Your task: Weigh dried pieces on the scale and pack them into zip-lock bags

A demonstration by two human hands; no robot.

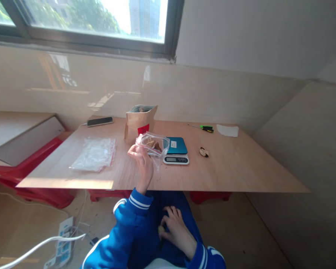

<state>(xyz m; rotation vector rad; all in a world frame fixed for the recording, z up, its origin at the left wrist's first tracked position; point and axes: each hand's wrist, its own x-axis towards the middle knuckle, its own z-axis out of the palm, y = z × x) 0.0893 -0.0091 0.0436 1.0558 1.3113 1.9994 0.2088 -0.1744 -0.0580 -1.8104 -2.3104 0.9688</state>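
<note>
My left hand (pixel 142 158) is closed on the edge of a clear zip bag (pixel 164 144), held up over the table beside the scale. Several brown dried pieces (pixel 154 145) lie inside the bag, whose mouth gapes. Low over my lap, my right hand (pixel 177 227) has its fingers curled, with a small pale piece (pixel 161 231) between thumb and fingers; its kind is unclear. A kitchen scale (pixel 177 145) with a blue top stands right of the bag. Behind my left hand is an open brown paper pouch (pixel 134 123) with a red label.
A stack of clear zip bags (pixel 93 154) lies at the left, with a phone (pixel 100 121) behind it. Farther right are a brown and cream dried piece (pixel 204 152), a screwdriver (pixel 203 127) and white paper (pixel 227 130). A power strip (pixel 64 239) is on the floor.
</note>
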